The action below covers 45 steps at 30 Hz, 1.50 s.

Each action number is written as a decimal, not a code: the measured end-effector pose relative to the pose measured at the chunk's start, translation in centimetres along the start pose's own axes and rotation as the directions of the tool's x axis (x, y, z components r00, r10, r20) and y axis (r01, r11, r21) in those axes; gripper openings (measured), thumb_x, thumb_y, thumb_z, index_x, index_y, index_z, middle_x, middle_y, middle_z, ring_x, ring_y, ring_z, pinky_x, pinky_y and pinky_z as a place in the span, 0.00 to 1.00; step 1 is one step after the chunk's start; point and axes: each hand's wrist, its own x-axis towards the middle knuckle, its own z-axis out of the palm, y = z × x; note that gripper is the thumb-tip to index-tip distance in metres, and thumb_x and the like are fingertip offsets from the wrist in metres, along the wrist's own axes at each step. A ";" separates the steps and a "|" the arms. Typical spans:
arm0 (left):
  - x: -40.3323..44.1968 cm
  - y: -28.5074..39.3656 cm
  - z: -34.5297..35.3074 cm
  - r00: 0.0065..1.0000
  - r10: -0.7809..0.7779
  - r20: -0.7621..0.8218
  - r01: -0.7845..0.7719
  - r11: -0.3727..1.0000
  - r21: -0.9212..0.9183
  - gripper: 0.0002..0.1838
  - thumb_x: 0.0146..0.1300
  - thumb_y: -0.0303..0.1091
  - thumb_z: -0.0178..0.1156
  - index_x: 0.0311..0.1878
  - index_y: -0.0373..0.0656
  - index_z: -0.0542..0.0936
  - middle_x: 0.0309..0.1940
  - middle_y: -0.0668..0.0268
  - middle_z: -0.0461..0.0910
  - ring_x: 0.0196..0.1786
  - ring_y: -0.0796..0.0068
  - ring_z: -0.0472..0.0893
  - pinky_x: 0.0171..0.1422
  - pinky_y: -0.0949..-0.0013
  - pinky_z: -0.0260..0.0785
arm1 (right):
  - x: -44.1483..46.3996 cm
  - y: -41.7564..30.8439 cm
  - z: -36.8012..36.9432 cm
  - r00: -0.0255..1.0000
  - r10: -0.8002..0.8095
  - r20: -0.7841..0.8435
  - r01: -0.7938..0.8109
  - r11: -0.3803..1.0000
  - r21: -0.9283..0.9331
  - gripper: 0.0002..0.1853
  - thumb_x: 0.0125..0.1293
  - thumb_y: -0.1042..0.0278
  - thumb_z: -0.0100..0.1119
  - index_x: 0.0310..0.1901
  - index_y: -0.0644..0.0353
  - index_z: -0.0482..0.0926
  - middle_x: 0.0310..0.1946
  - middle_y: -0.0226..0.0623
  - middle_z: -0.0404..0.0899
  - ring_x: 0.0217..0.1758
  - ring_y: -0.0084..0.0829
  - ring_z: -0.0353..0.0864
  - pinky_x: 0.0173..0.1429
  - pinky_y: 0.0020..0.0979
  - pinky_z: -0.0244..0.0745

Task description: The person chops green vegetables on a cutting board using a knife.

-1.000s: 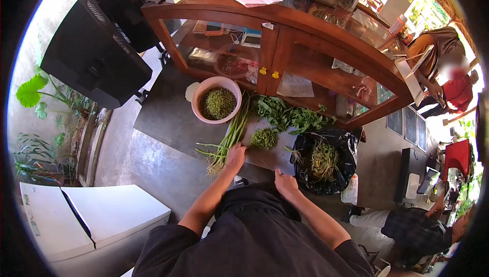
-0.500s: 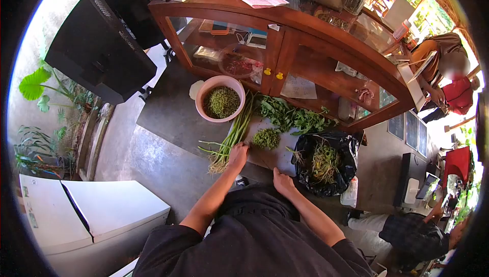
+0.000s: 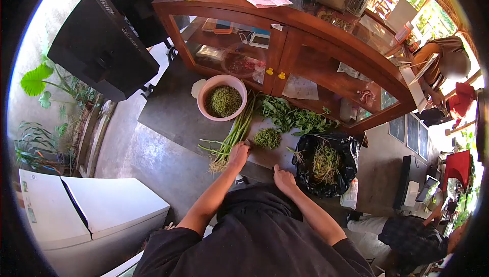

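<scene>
My left hand (image 3: 239, 154) is closed at the table's edge, beside the root end of a bunch of long green stems (image 3: 235, 135); what its fingers hold is too small to tell. My right hand (image 3: 284, 178) is closed with the index finger pointing forward, near the front edge of a pale board (image 3: 262, 159); nothing shows clearly in it. A small heap of green pieces (image 3: 267, 138) lies on the board between and beyond the hands. A pink bowl (image 3: 202, 104) of green pieces stands behind the stems. Leafy greens (image 3: 290, 116) lie along the back.
A black plastic bag (image 3: 348, 150) with rooty plant scraps sits right of the board. Behind the table stands a wooden glass-door cabinet (image 3: 277, 47). A white fridge (image 3: 112, 208) is at the lower left, black speakers (image 3: 99, 47) at the upper left. Other people are at the right.
The whole view has shifted slightly. Both hands stay in nearly the same places over the board's front edge, and the plants and bowl keep their places.
</scene>
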 end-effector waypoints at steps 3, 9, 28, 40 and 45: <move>0.2 -0.2 0.3 0.999 -0.021 0.045 0.021 1.000 -0.012 0.09 0.49 0.28 0.64 0.36 0.38 0.83 0.36 0.50 0.78 0.43 0.50 0.78 0.49 0.54 0.71 | -0.5 0.5 -0.7 1.000 0.008 -0.015 -0.009 0.999 -0.038 0.13 0.67 0.63 0.43 0.46 0.65 0.61 0.31 0.59 0.79 0.37 0.59 0.79 0.42 0.56 0.73; 0.0 0.8 -0.2 0.998 -0.006 -0.061 0.007 1.000 0.011 0.09 0.48 0.28 0.65 0.35 0.40 0.84 0.35 0.54 0.78 0.42 0.52 0.79 0.47 0.55 0.73 | -1.0 0.0 -2.5 1.000 -0.002 -0.029 0.001 0.999 -0.036 0.15 0.68 0.60 0.45 0.47 0.64 0.62 0.27 0.55 0.79 0.32 0.58 0.79 0.37 0.55 0.74; 0.0 1.2 -0.4 0.997 -0.057 -0.058 0.052 0.996 -0.077 0.08 0.48 0.28 0.65 0.34 0.39 0.82 0.37 0.54 0.76 0.43 0.50 0.77 0.47 0.54 0.71 | -2.8 -2.8 -8.1 0.990 -0.069 0.124 0.076 0.996 -0.048 0.23 0.70 0.60 0.42 0.56 0.75 0.64 0.31 0.54 0.81 0.36 0.55 0.82 0.39 0.51 0.77; -0.2 0.9 0.8 0.979 -0.049 -0.197 0.031 0.995 -0.095 0.08 0.47 0.23 0.61 0.33 0.41 0.84 0.33 0.57 0.77 0.39 0.53 0.78 0.45 0.56 0.72 | -0.1 -0.4 -0.6 0.993 0.040 0.111 -0.047 0.997 0.059 0.15 0.69 0.60 0.43 0.46 0.64 0.60 0.36 0.60 0.79 0.42 0.60 0.79 0.47 0.55 0.73; -0.3 0.8 0.8 0.981 -0.046 -0.190 0.025 0.994 -0.111 0.09 0.47 0.24 0.61 0.33 0.41 0.84 0.34 0.58 0.77 0.39 0.53 0.79 0.45 0.56 0.72 | -0.8 -0.6 -2.2 0.989 0.025 0.144 -0.039 0.995 0.096 0.14 0.68 0.62 0.42 0.46 0.64 0.60 0.36 0.60 0.79 0.42 0.60 0.79 0.46 0.56 0.73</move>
